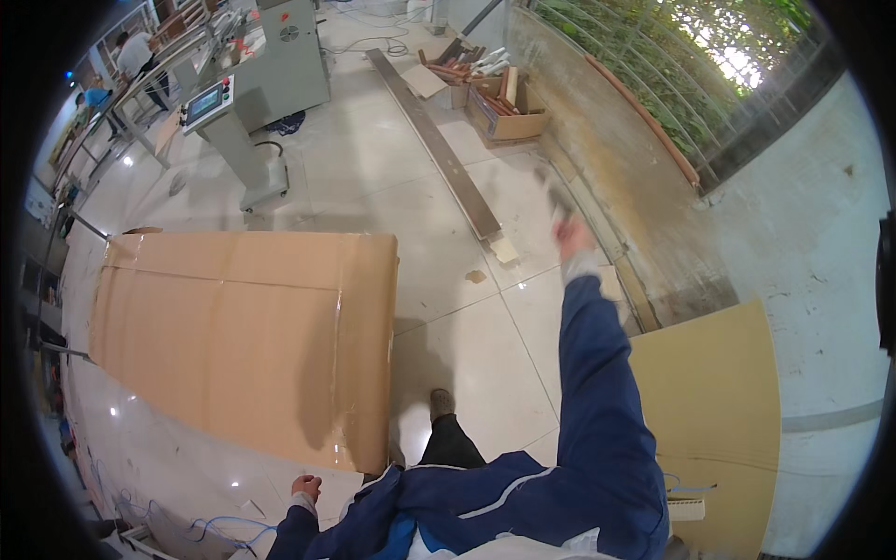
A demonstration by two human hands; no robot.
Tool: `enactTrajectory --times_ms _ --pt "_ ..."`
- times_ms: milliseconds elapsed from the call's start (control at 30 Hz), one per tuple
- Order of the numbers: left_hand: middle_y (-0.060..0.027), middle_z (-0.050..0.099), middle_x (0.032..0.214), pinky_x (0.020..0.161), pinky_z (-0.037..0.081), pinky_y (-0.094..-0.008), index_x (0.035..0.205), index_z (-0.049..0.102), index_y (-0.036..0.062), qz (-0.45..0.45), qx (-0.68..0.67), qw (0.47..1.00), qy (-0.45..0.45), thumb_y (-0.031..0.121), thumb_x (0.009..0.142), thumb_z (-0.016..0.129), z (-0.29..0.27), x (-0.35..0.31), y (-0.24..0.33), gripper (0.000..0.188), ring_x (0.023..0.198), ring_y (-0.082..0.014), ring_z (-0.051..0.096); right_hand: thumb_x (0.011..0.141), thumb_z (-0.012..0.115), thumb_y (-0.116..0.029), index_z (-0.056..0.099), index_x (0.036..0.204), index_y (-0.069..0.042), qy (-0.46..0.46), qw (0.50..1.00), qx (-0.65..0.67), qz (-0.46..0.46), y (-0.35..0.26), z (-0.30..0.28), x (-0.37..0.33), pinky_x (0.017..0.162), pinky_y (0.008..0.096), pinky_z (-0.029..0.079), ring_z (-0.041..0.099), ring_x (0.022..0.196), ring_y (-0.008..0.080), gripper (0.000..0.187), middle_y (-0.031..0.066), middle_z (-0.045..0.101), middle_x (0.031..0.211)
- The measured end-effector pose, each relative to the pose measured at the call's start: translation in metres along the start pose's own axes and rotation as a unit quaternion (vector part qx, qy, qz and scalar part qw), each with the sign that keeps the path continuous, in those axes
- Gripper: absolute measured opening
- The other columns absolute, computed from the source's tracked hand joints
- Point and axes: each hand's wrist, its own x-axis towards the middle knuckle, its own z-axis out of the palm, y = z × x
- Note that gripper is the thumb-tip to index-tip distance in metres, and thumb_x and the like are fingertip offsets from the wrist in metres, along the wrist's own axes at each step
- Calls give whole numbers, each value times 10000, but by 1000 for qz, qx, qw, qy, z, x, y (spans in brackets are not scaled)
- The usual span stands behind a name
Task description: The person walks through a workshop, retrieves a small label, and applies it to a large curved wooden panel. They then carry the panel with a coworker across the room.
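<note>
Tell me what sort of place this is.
Probably a workshop or small factory floor: there's a grey machine cabinet, a wheeled control console with a screen and buttons, and an open cardboard box of rod-like pieces.

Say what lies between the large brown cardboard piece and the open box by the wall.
In the head view, a long brown board lies on the pale tiled floor between the cardboard piece and the open box.

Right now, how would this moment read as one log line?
right hand: holding blurred object | left hand: near large cardboard | floor: long board
</note>
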Motion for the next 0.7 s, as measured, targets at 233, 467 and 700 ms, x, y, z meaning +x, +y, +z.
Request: enactTrajectory --times_ms 233,467,700 --pt "-172 700 982 731 558 -346 1182 612 -34 64 -48 997 -18 280 804 698 65 -47 57 499 789 -223 691 986 554 -235 567 1104 -33 -103 970 -145 -167 -5 118 -82 633 277 492 597 758 141 234 65 624 918" --pt "-159 697 999 770 545 -343 1209 597 -27 87 -107 990 -34 319 818 702 81 -62 28 532 832 -213 674 929 598 -253 563 1180 -16 -354 861 -348 111 198 65 -437 828 366 518 648 967 268 347 156 656 1038" --pt "-155 698 1010 786 546 -339 1212 604 -7 81 -170 982 -6 313 821 701 67 -45 -153 515 865 -213 677 909 577 -301 619 1190 -67 -683 510 -468 234 237 7 -683 893 387 498 648 1012 284 368 167 671 1094"
